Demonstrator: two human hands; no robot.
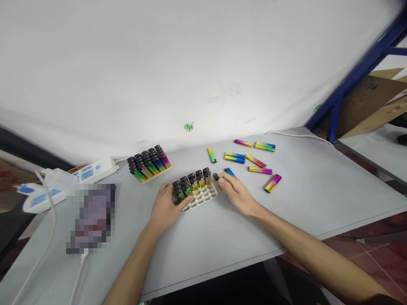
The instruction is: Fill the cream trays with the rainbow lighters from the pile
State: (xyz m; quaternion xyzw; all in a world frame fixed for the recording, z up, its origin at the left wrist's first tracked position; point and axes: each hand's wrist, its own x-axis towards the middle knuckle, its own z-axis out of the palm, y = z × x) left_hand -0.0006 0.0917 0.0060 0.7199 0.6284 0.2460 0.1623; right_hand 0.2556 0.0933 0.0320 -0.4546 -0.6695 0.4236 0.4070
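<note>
On the grey table (210, 258), a blurred-out dark object (93, 218) lies near left, a white cable (79, 269) at its near end. Farther in, the left hand (167, 205) curls around the left end of a pale tray (203, 195), where black-topped lighters (193, 182) stand upright in the far and left cells. Just right of the tray, the right hand (237, 192) pinches one lighter (216, 176). Beyond it, loose lighters (234, 157) lie scattered. Far left, a second tray (157, 175), packed with lighters, sits near a power strip (95, 170).
</note>
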